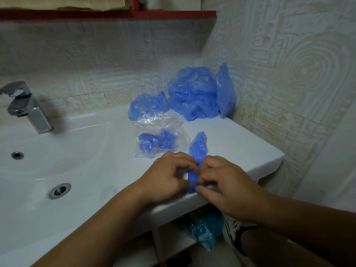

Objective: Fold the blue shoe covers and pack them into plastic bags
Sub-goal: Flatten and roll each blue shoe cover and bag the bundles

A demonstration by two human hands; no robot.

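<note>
A blue shoe cover (198, 149), folded into a narrow strip, lies on the white sink counter (240, 147) near its front edge. My left hand (169, 178) and my right hand (225, 182) both pinch its near end between fingers and thumbs. Just behind my left hand lies a clear plastic bag (161, 137) with folded blue covers inside. A heap of loose blue shoe covers (192, 93) is piled in the back corner against the wall, with another crumpled cover (144, 106) to its left.
The sink basin (48, 164) with a drain and a chrome tap (27, 106) fills the left. A red shelf (115, 14) runs overhead. A tiled wall (289, 83) closes the right side. Under the counter hangs a blue-green bag (206, 230).
</note>
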